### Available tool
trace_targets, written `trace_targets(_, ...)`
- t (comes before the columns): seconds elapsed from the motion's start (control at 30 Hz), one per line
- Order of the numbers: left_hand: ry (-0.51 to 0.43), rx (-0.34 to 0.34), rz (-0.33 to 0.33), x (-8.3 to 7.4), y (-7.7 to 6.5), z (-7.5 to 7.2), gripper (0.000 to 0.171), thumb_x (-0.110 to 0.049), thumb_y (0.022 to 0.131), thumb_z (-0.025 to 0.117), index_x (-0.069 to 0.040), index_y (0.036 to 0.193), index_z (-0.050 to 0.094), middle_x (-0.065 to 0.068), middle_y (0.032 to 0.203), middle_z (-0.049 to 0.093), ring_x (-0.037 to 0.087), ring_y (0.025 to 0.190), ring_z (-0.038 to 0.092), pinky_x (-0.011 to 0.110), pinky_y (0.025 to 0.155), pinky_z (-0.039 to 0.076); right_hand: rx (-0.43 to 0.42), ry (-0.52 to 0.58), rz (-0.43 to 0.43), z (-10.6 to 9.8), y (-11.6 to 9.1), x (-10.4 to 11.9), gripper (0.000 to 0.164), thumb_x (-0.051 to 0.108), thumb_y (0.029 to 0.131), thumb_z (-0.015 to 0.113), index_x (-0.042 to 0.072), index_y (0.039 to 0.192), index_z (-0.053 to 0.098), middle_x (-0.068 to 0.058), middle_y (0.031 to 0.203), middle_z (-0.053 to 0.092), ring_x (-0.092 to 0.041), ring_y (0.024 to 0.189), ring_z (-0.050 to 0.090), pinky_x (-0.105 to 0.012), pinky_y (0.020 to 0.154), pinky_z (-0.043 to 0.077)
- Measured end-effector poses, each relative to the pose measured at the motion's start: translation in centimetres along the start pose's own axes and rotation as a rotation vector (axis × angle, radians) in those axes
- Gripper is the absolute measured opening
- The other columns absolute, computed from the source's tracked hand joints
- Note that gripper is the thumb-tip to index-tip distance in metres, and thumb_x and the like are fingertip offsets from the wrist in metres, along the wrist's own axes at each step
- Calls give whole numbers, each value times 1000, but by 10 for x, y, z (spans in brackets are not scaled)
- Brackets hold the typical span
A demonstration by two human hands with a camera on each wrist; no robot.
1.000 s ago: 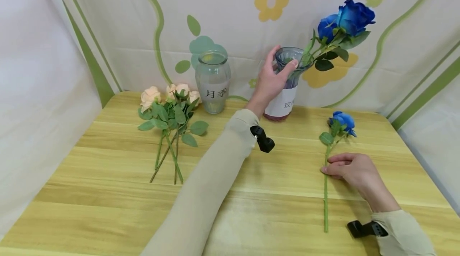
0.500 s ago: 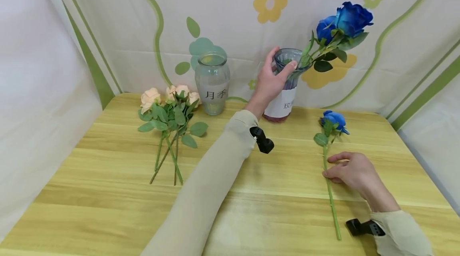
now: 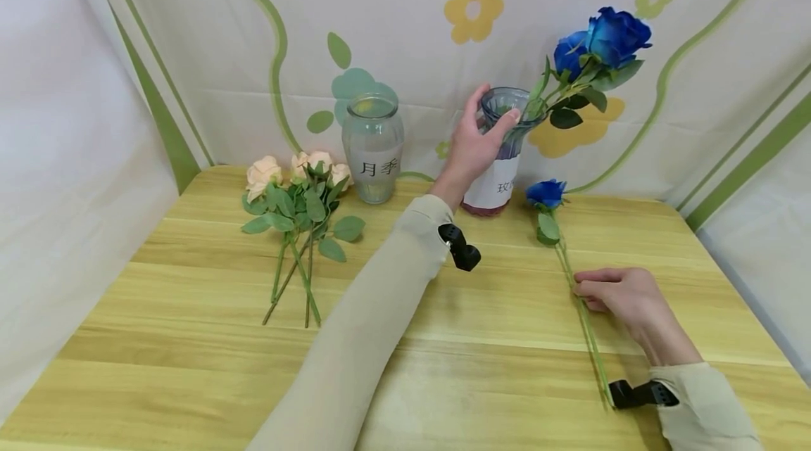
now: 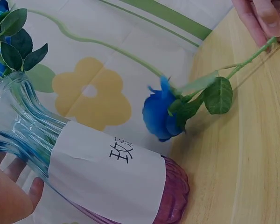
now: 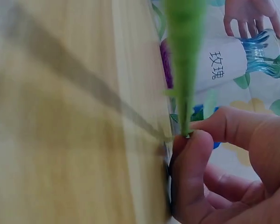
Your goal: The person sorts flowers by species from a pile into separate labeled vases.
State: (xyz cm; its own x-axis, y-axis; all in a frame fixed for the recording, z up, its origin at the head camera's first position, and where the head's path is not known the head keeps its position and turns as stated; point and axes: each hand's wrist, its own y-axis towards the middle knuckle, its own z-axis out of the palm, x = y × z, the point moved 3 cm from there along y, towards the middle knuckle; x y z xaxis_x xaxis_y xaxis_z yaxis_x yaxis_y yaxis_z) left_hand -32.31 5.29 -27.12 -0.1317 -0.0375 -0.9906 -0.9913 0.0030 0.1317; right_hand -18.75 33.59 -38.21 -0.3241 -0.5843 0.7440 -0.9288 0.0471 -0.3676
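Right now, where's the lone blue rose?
In the head view, the rose is pinched by the right hand, its bloom just right of the purple-based vase.

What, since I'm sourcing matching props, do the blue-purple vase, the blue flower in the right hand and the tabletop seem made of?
Vase: probably glossy glass, see-through with bright highlights, though clear plastic could look alike.
Blue flower: perhaps matte fabric, judging by its vivid, shineless petals; a dyed real one isn't ruled out.
Tabletop: wood or wood-look laminate, satin, with pale streaky grain.
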Motion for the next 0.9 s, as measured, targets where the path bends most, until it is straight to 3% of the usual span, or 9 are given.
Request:
trace_targets(0.13,-6,7,6,1,0,1,74,-51,100,69,-48,163,31,-13,173,31,26,155,42,54,118,48,-5,35,12,-1,2,-1,50,22,101,73,-10,138,64,16,93,73,-2,78,70,-25,73,64)
trace_targets(0.5,-1,0,1,1,1,1,74,-53,100,69,-49,163,30,-13,174,29,27,156,41,56,118,48,44,367,-45,2,7,6,45,13,104,67,-13,139,59,13,94,79,-7,83,78,-25,79,65)
trace_targets(0.6,0,0,1,0,1,1,74,-53,100,68,-49,163,30,-14,174,29,27,156,41,57,119,47,36,445,-60,2,6,11,30,10,103,67,-5,129,68,12,95,79,-9,84,78,-25,80,65)
trace_targets(0.7,1,-2,5,0,1,0,74,-53,100,68,-49,163,31,-14,174,29,27,156,41,56,120,46,31,569,-79,1,5,16,13,6,104,66,9,109,78,7,95,80,-11,86,79,-25,81,65)
trace_targets(0.8,0,0,9,0,0,0,74,-53,100,69,-48,163,30,-13,174,29,27,155,41,55,120,46,26,703,-94,-1,3,22,23,2,104,63,17,96,79,2,95,78,-12,86,78,-24,81,65)
trace_targets(0.9,-2,4,13,0,0,1,75,-52,100,69,-47,164,30,-12,174,29,27,155,41,55,120,46,-11,808,-102,-3,2,28,22,-1,102,64,12,94,78,-1,95,75,-14,86,77,-24,81,65)
